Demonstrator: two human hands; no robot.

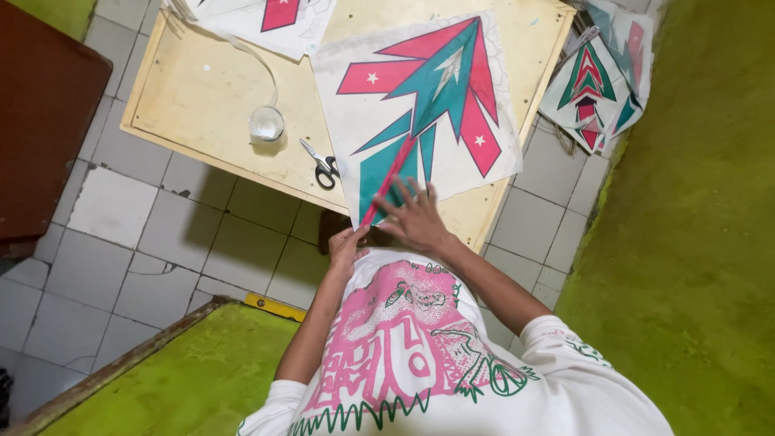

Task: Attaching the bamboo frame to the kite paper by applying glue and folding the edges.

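Pressing flat with its fingers spread, the right hand (413,216) lies on the lower corner of a paper kite (420,105) printed in teal, pink and white, which rests on a low wooden board table (202,89) and hangs slightly over its near edge. The left hand (347,246) sits just beside it at that same corner, fingertips pinched on the end of a thin red stick (389,182) that runs up along the kite's centre line; how tightly it grips cannot be told. Both bare forearms come out of a white shirt (420,355) with a pink and green print. A pair of scissors (323,168) with dark handles lies on the table just left of the kite, and farther left stands a small clear cup (266,123) with a pale strip curling away from it. Another kite (270,16) lies at the table's far edge. More finished kites (597,81) are stacked on the tiled floor (145,242) at the right, next to a green carpet (694,242).
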